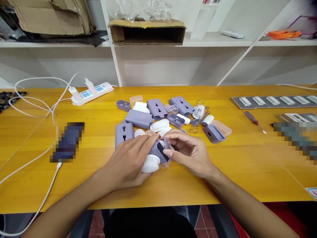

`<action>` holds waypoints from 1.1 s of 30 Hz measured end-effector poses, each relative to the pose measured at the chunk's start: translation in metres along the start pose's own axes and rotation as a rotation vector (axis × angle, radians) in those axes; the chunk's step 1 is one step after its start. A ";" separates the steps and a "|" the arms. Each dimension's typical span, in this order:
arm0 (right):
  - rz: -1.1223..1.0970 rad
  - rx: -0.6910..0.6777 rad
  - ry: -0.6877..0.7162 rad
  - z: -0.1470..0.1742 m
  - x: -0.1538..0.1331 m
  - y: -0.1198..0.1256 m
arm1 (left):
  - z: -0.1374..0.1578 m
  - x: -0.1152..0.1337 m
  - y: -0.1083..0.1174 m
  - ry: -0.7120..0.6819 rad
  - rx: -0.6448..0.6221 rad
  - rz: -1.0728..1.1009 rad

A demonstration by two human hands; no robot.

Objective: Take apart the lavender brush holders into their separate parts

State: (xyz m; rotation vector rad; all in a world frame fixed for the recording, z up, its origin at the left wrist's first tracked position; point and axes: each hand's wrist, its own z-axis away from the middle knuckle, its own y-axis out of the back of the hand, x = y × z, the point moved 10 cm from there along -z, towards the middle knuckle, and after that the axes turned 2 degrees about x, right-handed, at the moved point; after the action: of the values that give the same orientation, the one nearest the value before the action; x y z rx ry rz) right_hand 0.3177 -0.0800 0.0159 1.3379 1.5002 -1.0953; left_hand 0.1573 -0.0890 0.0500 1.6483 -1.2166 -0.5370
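My left hand [130,158] is closed around a purple plastic housing [156,149], whose dark open end faces right. My right hand [192,152] pinches a small purple piece [166,143] between thumb and fingers at that end; whether the two are joined I cannot tell. Just below the housing, against my left hand, is a white bristled brush head [151,163]. Beyond my hands lie more purple housings [157,108], a ribbed purple case [139,118], purple trays [176,121], white oval brush heads [159,125] and thin metal springs [195,122].
At left are a white power strip [92,93] with cables and a blurred phone [68,142]. To the right lie a screwdriver [254,121] and a long strip of white modules [272,101]. Shelves behind hold a cardboard box [148,23]. A purple-rimmed tray [214,133] rests right of the pile.
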 end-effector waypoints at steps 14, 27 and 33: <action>0.292 -0.105 0.139 0.003 -0.012 -0.015 | 0.000 -0.019 0.001 0.219 0.022 0.268; -0.204 -0.221 -0.264 0.012 0.024 -0.041 | 0.011 -0.044 -0.013 0.563 0.046 0.560; -0.246 -0.092 -0.362 0.012 0.037 -0.030 | 0.003 -0.026 -0.004 0.367 0.035 0.609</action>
State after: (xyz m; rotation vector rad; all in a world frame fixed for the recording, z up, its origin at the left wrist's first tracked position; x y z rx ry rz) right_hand 0.2846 -0.0832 -0.0202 0.8513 1.4447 -1.3252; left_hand 0.1465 -0.0673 0.0405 1.2378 -1.3598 0.1602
